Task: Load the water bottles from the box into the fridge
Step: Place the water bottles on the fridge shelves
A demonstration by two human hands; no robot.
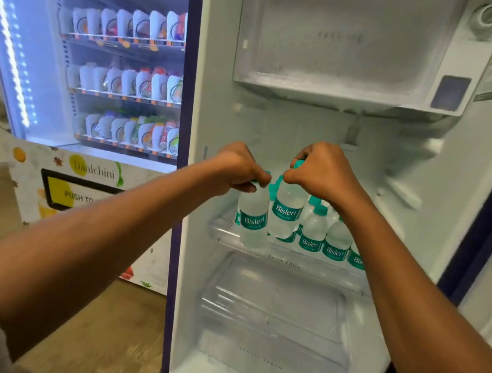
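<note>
The fridge (216, 66) stands open in front of me. My left hand (237, 168) grips the teal cap of a clear water bottle (253, 219) with a green label, held over the front left of the glass shelf (220, 231). My right hand (325, 172) holds a second water bottle (287, 213) by its cap, just right of the first. Several more bottles (313, 235) stand on the shelf's right side, partly hidden behind my right forearm. The box is not in view.
A frosted freezer compartment (338, 46) sits above the shelf. Below it are a clear chill tray (274, 300) and a vegetable drawer (254, 360). A lit vending machine (115, 73) with rows of packets stands to the left on a wooden floor (95, 321).
</note>
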